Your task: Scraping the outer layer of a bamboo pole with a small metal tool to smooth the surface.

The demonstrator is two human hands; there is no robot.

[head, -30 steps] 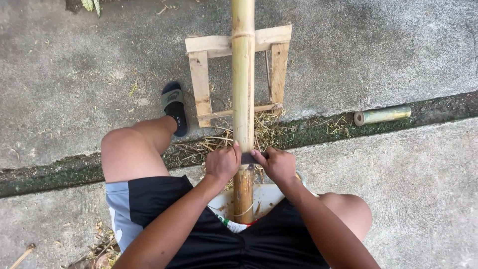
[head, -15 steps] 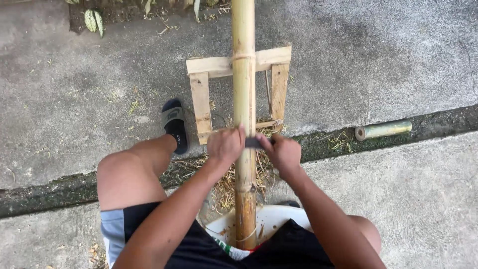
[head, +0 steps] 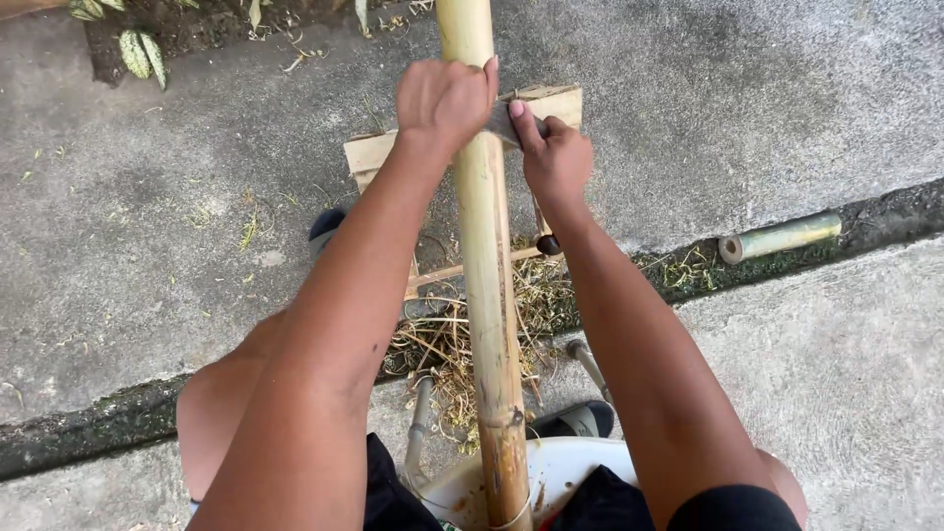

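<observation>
The bamboo pole point(head: 489, 285) runs lengthwise away from the person, resting on a wooden stand point(head: 369, 152). Left hand point(head: 444, 98) and right hand point(head: 556, 157) each have fingers closed on a blade point(head: 503, 123) lying across it

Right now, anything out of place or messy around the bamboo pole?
Shavings lie scattered on the concrete under the bamboo pole, and a short cut bamboo piece lies loose in the ground joint to the right. Nothing looks broken.
</observation>
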